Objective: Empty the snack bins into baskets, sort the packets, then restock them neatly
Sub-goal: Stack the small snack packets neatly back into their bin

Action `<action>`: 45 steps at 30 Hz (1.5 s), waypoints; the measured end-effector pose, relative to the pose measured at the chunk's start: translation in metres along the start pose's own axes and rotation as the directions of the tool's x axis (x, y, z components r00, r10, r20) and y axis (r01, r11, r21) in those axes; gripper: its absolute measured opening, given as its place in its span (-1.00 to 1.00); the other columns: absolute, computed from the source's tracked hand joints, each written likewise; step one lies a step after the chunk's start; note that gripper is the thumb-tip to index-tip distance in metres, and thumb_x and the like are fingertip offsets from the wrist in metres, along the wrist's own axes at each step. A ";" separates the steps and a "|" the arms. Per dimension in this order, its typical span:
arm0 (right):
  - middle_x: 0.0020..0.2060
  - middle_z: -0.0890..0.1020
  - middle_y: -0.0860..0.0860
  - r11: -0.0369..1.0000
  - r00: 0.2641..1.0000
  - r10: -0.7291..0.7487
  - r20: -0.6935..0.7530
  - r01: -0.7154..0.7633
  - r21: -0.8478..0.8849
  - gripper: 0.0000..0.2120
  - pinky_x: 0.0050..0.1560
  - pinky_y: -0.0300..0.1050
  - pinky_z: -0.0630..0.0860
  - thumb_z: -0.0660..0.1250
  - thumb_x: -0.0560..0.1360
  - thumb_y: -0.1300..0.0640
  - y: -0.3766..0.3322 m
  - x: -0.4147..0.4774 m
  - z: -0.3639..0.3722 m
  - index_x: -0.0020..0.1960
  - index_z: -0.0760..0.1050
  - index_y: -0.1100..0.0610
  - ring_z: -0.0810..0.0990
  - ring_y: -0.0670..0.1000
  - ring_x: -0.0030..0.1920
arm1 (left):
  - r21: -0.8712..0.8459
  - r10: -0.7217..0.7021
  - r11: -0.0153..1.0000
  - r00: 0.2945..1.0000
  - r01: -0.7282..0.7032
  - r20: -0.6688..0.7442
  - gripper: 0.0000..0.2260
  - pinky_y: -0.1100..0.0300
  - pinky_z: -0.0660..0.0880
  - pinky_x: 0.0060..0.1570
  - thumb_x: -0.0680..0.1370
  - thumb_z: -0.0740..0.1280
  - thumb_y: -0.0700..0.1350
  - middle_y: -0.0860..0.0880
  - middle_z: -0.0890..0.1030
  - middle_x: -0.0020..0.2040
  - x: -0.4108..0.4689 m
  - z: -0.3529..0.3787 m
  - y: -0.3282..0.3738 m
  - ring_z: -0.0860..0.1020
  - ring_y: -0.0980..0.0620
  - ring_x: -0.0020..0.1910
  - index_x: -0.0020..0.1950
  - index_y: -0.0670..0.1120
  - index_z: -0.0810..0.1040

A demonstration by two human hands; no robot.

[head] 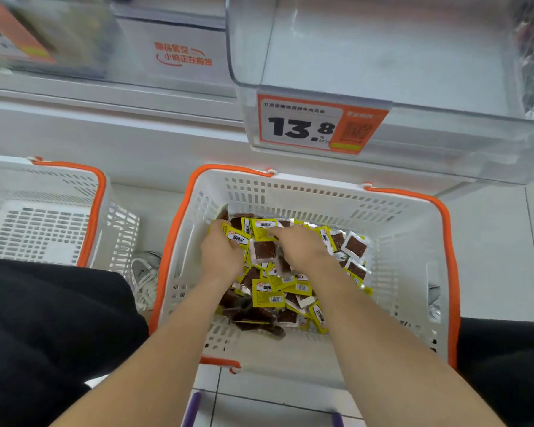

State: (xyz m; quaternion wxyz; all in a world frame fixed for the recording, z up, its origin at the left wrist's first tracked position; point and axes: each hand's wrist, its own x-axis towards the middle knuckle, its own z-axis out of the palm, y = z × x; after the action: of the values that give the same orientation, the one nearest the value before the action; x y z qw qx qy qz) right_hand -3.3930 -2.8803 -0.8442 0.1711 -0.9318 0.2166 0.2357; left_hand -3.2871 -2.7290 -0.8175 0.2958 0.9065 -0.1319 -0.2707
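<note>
Snack packets (269,294), yellow w/ clear windows showing dark brown pieces, lie in a loose heap at the bottom of the white basket (290,192), which sits on the pale tiled floor (500,257) right below the shelf. Orange handles (447,241) are folded down along its rim on both sides.

Both arms reach down into the basket. Left hand (221,251) is at the far-left edge of the heap, fingers curled round a few yellow packets, thumb pressed on top. Right hand (299,245) is just beside it, lying on the heap w/ fingers pointing toward the left hand; blurred, so can't tell if it grips anything.

Second white basket (43,217), same type w/ orange handle, stands to the left, apart from the first; no packets visible in the part shown. White shoe (145,275) shows between the two baskets, black trousers (43,318) at lower left and lower right.

Above, clear plastic bin (383,57) juts out from the shelf, approx over the basket's far-right corner, looks empty inside. Orange-framed price tag (315,124) reading 13.8 hangs on its front. Next bin to the left carries a white sign (182,55) w/ orange lettering.
</note>
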 end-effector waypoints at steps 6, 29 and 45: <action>0.01 0.65 0.21 0.939 0.983 0.182 -0.018 -0.169 0.300 -0.73 -0.10 0.10 0.60 0.32 0.66 0.19 0.003 -0.024 0.011 0.35 0.43 0.14 0.63 0.27 0.00 | 0.051 -0.036 0.998 0.996 0.032 0.079 -0.58 0.06 0.42 -0.14 0.63 0.24 -0.31 -0.12 0.59 0.12 0.005 -0.002 0.021 0.54 -0.13 -0.02 0.48 -0.09 0.36; -0.26 0.58 -0.12 0.660 0.957 0.172 -0.233 0.064 0.749 -0.63 -0.30 -0.22 0.37 0.17 0.64 0.23 -0.043 -0.077 0.001 0.40 0.46 0.00 0.52 -0.21 -0.38 | -0.467 -0.063 0.822 0.868 0.324 0.492 -0.70 0.03 0.69 -0.13 0.59 0.32 -0.38 -0.19 0.55 0.21 -0.010 -0.024 0.030 0.63 -0.15 0.14 0.25 -0.08 0.54; 0.55 0.31 0.14 0.932 0.956 0.292 0.028 -0.291 0.218 -0.24 0.52 0.32 0.12 0.29 0.63 -0.17 0.047 -0.014 0.044 0.69 -0.01 -0.06 0.18 0.26 0.56 | -0.230 -0.028 0.969 0.962 0.093 0.271 -0.80 0.28 0.59 -0.41 0.66 0.33 -0.25 0.00 0.51 -0.01 0.004 0.008 0.017 0.56 -0.03 -0.28 0.24 -0.05 0.46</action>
State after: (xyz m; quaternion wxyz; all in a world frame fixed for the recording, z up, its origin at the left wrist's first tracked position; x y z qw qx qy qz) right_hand -3.4426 -2.8971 -0.8835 0.2358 -0.8653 0.3773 0.2309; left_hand -3.2902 -2.7480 -0.8143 0.3749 0.8231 -0.1086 -0.4126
